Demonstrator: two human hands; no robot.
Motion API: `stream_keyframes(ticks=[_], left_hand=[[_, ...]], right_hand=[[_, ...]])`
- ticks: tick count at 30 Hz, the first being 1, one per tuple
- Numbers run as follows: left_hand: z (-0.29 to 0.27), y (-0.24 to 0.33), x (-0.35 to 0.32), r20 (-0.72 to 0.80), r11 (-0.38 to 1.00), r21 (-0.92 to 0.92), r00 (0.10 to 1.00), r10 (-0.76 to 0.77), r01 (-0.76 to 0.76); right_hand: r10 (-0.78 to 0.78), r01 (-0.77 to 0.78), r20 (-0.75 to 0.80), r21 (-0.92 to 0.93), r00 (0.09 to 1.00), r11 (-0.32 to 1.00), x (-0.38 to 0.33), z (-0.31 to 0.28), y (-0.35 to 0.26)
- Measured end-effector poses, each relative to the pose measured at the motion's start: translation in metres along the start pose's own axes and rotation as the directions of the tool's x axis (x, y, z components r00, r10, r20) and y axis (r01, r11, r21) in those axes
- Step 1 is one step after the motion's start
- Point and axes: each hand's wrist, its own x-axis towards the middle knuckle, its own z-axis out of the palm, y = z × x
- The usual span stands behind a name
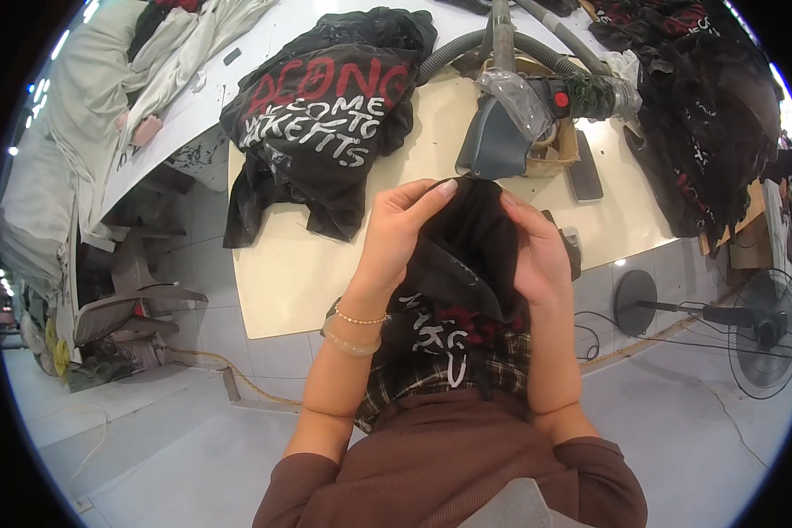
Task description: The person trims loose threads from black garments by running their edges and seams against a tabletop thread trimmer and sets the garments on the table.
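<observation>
Between my two hands hangs a black garment with white and red lettering, its lower part draped over my lap. My left hand pinches its upper edge between thumb and fingers. On the other side, my right hand grips the same cloth, its thumb near the top edge. Directly beyond the cloth's top edge is the blue-grey hood of a machine with hoses; the cloth reaches its lower tip, and I cannot tell whether they touch.
A pile of black lettered garments lies left on the cream table; another dark heap lies right. Beside the machine are a cardboard box and a phone. A fan stands right, a grey chair left.
</observation>
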Motion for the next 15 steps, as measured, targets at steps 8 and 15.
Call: stream_keyframes(ticks=[8, 15], left_hand=[[0.007, 0.001, 0.002, 0.013, 0.999, 0.039, 1.000, 0.013, -0.014], [-0.008, 0.003, -0.010, 0.135, 0.909, 0.408, 0.990, 0.036, -0.089]], right_hand=[[0.004, -0.002, -0.064, 0.042, 0.998, 0.999, 0.001, 0.000, -0.002], [-0.198, 0.237, 0.132, -0.535, 0.971, 0.811, -0.014, 0.011, -0.005]])
